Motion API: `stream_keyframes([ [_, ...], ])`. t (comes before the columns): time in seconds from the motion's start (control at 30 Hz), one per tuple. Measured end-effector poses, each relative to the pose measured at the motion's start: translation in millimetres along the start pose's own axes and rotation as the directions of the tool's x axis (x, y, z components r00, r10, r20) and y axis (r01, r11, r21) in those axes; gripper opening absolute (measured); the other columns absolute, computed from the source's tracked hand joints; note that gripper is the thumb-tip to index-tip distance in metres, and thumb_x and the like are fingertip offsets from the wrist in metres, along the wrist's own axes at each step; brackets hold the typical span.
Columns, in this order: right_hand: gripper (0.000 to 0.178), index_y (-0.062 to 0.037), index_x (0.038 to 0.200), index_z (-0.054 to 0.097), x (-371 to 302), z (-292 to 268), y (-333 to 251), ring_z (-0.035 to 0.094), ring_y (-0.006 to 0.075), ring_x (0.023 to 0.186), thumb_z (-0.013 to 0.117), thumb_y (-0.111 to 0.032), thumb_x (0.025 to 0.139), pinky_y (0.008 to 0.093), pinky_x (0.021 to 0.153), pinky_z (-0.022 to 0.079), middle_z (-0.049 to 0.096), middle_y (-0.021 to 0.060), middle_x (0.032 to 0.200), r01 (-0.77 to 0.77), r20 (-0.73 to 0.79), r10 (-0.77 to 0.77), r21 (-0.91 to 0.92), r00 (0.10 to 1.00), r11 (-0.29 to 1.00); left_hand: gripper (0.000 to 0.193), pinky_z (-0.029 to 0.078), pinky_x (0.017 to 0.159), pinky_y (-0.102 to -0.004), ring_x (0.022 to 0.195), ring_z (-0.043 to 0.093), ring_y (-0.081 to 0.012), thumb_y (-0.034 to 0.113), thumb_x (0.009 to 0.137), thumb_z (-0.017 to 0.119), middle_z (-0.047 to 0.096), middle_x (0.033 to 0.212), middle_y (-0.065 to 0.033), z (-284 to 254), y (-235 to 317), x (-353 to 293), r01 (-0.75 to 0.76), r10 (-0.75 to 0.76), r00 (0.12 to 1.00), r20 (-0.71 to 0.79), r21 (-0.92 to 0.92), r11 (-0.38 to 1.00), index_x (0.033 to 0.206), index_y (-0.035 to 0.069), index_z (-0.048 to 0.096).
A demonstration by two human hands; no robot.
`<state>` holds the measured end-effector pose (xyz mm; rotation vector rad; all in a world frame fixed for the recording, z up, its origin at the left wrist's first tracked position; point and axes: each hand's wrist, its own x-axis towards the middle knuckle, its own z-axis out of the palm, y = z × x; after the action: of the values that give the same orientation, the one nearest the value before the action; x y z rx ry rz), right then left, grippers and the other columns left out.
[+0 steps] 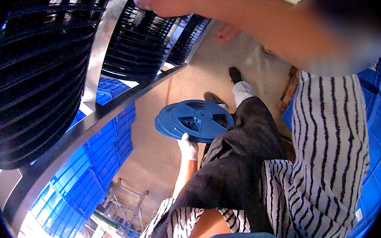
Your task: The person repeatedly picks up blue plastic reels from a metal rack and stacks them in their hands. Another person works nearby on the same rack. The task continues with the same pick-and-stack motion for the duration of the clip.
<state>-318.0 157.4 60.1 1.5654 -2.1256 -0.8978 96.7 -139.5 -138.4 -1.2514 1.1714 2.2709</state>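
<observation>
My left hand [188,147], in a white glove, is closed on the near edge of a stack of blue reels [198,115]. The flat round reels lie fanned over each other, and the top one has cut-out windows and a centre hub. My right arm reaches up and across the top of the view. Its hand [165,0] is bare, with fingers stretched toward a row of black reels [136,44] on a rack. Nothing shows in those fingers; whether they touch the reels I cannot tell.
A metal rack post [101,46] and dark shelf rail [111,109] run along the left. More black reels [37,95] stand nearer. Blue crates [80,173] are stacked below the rail, and blue crates [373,185] line the right. A wheeled metal frame [127,198] stands lower left.
</observation>
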Motion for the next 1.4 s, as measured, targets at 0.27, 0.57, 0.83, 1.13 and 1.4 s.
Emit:
stream_keyframes([
  [0.27, 0.030, -0.0023, 0.101, 0.067, 39.6, 40.2, -58.7, 0.041, 0.0284, 0.127, 0.045, -0.020, 0.091, 0.0499, 0.107, 0.027, 0.056, 0.0073, 0.124, -0.746, 0.077, 0.815, 0.460, 0.574, 0.482, 0.064, 0.045, 0.098, -0.0477, 0.116, 0.051, -0.0298, 0.013, 0.070, 0.065, 0.052, 0.128, -0.0091, 25.3, 13.9, -13.9, 0.007, -0.007, 0.999, -0.036, 0.016, 1.000, 0.131, 0.010, 0.045],
  [0.57, 0.020, -0.0038, 0.099, 0.064, 61.5, 87.4, -65.0, 0.049, 0.0266, 0.111, 0.058, -0.015, 0.083, 0.0467, 0.095, 0.037, 0.057, 0.0083, 0.111, -0.801, -0.133, 0.960, 0.530, 0.245, 0.278, 0.077, 0.046, 0.098, -0.0462, 0.118, 0.050, -0.0285, 0.024, 0.068, 0.076, 0.050, 0.131, -0.0065, 41.4, 25.6, -15.3, 0.019, -0.025, 0.996, 0.081, 0.078, 0.997, 0.136, 0.013, 0.041],
  [0.83, 0.063, -0.0153, 0.126, 0.051, 30.3, -37.3, -163.9, 0.039, 0.0265, 0.129, 0.076, -0.023, 0.069, 0.0507, 0.105, 0.022, 0.040, 0.0079, 0.141, -0.614, 0.256, 0.955, 0.781, 0.151, -0.112, 0.077, 0.044, 0.100, -0.0475, 0.119, 0.049, -0.0295, 0.023, 0.068, 0.076, 0.050, 0.131, -0.0065, 34.9, 26.0, -13.2, 0.013, -0.017, 0.996, 0.083, 0.054, 0.998, 0.136, 0.013, 0.040],
  [1.13, 0.047, -0.0129, 0.116, 0.058, -108.2, -154.4, -355.7, 0.033, 0.0296, 0.134, 0.073, -0.016, 0.071, 0.0545, 0.104, 0.028, 0.039, 0.0089, 0.142, -0.652, 0.666, 0.520, 0.717, 0.535, -0.247, 0.071, 0.044, 0.100, -0.0466, 0.117, 0.051, -0.0296, 0.015, 0.069, 0.071, 0.052, 0.129, -0.0072, 25.2, 29.6, -11.6, -0.034, 0.022, 0.993, 0.119, 0.104, 0.994, 0.134, 0.011, 0.042],
  [1.4, 0.039, -0.0098, 0.112, 0.059, -101.8, -102.4, -332.7, 0.039, 0.0324, 0.127, 0.069, -0.016, 0.075, 0.0476, 0.103, 0.033, 0.043, 0.0106, 0.138, -0.677, 0.575, 0.680, 0.719, 0.454, -0.156, 0.072, 0.045, 0.097, -0.0463, 0.116, 0.051, -0.0281, 0.012, 0.070, 0.072, 0.052, 0.127, -0.0067, 22.7, 41.0, -13.7, -0.068, 0.042, 0.975, 0.218, 0.117, 0.991, 0.135, 0.012, 0.040],
])
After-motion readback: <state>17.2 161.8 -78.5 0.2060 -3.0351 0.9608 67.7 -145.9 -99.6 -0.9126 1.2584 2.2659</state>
